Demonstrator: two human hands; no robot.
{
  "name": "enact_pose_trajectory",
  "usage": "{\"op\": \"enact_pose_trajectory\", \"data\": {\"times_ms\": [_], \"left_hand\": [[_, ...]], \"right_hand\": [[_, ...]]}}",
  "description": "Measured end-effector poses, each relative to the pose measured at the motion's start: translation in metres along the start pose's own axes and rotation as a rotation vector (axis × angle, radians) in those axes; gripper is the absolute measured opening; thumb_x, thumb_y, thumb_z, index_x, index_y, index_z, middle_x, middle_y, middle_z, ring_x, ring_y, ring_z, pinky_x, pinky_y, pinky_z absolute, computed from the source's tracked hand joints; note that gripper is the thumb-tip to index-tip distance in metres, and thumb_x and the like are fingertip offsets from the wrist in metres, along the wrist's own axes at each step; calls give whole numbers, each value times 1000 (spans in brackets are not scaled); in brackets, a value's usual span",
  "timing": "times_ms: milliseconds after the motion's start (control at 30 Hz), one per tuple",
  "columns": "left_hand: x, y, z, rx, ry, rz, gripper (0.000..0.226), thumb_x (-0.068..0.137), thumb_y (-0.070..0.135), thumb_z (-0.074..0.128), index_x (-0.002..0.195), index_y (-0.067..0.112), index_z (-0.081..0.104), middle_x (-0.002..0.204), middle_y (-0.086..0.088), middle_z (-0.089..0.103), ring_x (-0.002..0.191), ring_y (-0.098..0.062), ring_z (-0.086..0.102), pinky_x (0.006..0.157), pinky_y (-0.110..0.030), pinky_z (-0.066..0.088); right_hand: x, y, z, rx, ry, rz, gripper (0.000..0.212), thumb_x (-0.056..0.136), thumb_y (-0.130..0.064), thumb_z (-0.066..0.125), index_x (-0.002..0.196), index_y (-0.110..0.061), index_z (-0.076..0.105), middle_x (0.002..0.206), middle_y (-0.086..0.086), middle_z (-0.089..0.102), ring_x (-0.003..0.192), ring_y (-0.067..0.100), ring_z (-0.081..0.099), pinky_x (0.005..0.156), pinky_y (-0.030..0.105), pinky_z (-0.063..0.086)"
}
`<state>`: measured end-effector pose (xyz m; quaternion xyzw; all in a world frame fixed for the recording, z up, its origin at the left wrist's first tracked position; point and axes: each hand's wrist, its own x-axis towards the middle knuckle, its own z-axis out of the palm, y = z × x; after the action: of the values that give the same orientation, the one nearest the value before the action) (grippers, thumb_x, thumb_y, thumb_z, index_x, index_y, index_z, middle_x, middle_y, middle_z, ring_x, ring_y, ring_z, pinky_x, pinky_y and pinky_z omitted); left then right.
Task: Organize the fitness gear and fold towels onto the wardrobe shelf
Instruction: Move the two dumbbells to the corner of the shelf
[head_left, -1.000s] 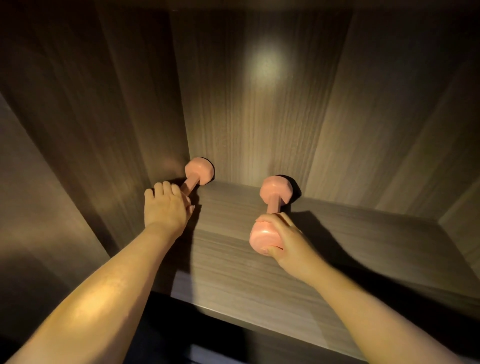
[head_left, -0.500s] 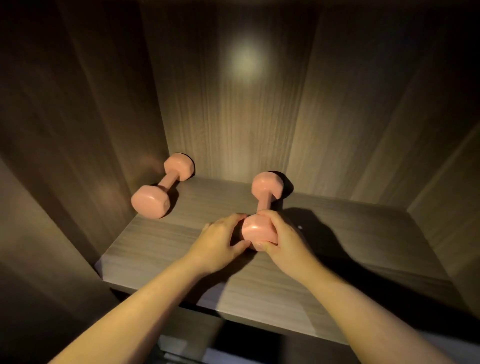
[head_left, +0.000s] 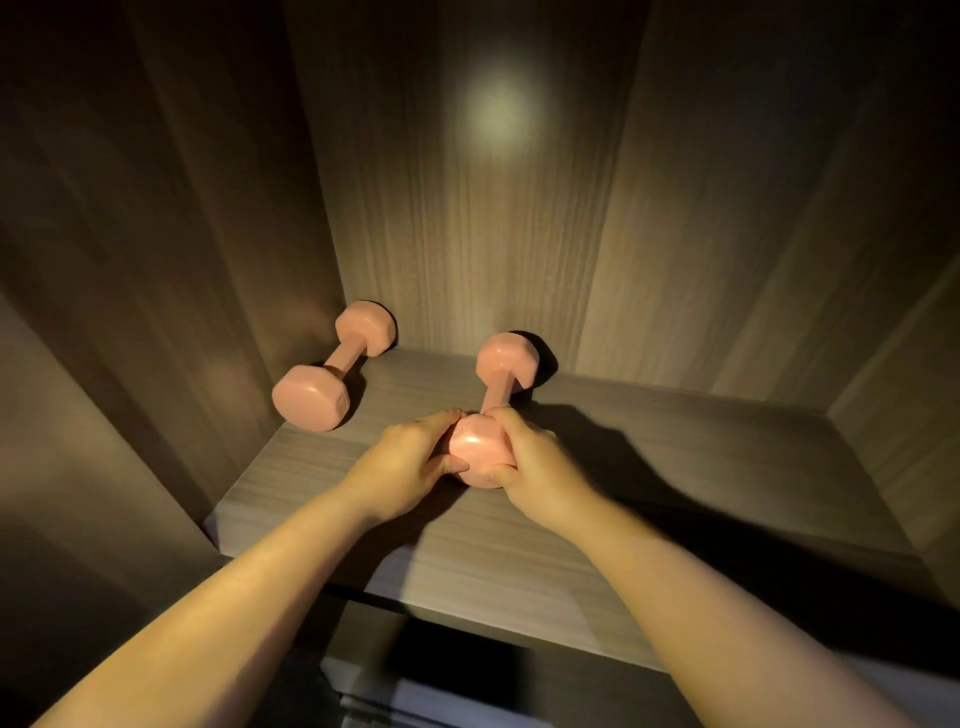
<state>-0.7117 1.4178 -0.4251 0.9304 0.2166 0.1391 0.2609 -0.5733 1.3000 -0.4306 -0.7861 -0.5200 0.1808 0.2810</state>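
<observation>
Two pink dumbbells lie on the wooden wardrobe shelf (head_left: 675, 467). The left dumbbell (head_left: 332, 374) rests alone against the left wall, angled toward the back corner. The right dumbbell (head_left: 498, 395) points at the back panel, its far head near the wall. My left hand (head_left: 405, 467) and my right hand (head_left: 535, 462) both clasp its near head from either side, fingers curled around it. No towels are in view.
The wardrobe's left wall (head_left: 156, 312), back panel (head_left: 493, 234) and right wall (head_left: 909, 415) box in the shelf. The right half of the shelf lies in shadow. Below the shelf's front edge (head_left: 467, 618) is a dark gap.
My left hand let go of the left dumbbell and moved right to join my right hand on the near head of the right dumbbell. The camera view shifted.
</observation>
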Motion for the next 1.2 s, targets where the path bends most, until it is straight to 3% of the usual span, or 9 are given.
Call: {"op": "enact_pose_trajectory", "data": {"times_ms": [233, 367, 500, 600, 667, 733, 800, 967, 1200], "left_hand": [[-17, -35, -32, 75, 17, -113, 49, 91, 20, 65, 137, 13, 48, 124, -5, 63, 111, -21, 59, 96, -38, 46], [-23, -44, -39, 81, 104, -182, 52, 90, 19, 66, 139, 14, 49, 124, -6, 64, 112, -20, 58, 93, -26, 44], [-26, -38, -38, 47, 152, -228, 57, 90, 23, 67, 142, 18, 44, 131, -3, 60, 118, -19, 56, 98, -29, 44], [-24, -26, -30, 60, 198, -237, 63, 89, 30, 67, 144, 24, 37, 137, -1, 51, 120, -19, 53, 97, -32, 44], [-20, -14, -22, 116, 227, -228, 67, 86, 39, 67, 144, 28, 34, 139, 0, 45, 120, -20, 51, 93, -34, 48], [-14, -5, -12, 244, 223, -223, 70, 85, 47, 65, 144, 28, 33, 141, -2, 40, 122, -23, 47, 92, -37, 50], [-10, -1, -4, 387, 200, -231, 66, 86, 48, 64, 142, 28, 34, 139, -6, 39, 124, -27, 44, 95, -41, 49], [-3, -12, -5, 595, 166, -248, 54, 90, 48, 58, 134, 26, 35, 125, -7, 44, 115, -27, 48, 103, -50, 37], [5, -29, -22, 697, 103, -258, 57, 93, 47, 53, 140, 25, 29, 127, -8, 43, 116, -26, 48, 109, -55, 27]], "right_hand": [[27, -39, 32, 21, -6, -20, 59, 94, -17, 60, 146, -22, 33, 139, 9, 47, 126, 28, 48, 100, 41, 43], [37, -51, 43, 20, 1, 4, 63, 95, -18, 59, 150, -20, 29, 142, 9, 46, 129, 29, 47, 104, 43, 43], [36, -50, 43, -19, -60, 17, 71, 98, -21, 53, 155, -23, 11, 151, 8, 37, 135, 28, 42, 110, 44, 38], [25, -33, 40, -91, -81, 94, 69, 102, -35, 43, 155, -22, 1, 161, 7, 18, 145, 27, 25, 116, 44, 27], [18, -17, 36, -254, -96, 109, 66, 103, -45, 32, 155, -22, -1, 163, 6, 2, 150, 28, 1, 120, 50, 8], [11, -2, 35, -398, -133, 120, 64, 101, -54, 22, 155, -27, -3, 163, 2, -10, 147, 30, -17, 115, 59, -8], [6, 9, 36, -461, -161, 127, 63, 99, -60, 13, 154, -34, -4, 161, -2, -16, 145, 31, -24, 111, 65, -14], [2, 21, 44, -532, -94, 82, 64, 95, -64, 5, 153, -38, -3, 161, -5, -16, 146, 30, -21, 111, 67, -12], [4, 27, 49, -553, -62, 68, 67, 93, -66, 2, 153, -37, -4, 161, -5, -14, 147, 30, -19, 110, 67, -13]]}}
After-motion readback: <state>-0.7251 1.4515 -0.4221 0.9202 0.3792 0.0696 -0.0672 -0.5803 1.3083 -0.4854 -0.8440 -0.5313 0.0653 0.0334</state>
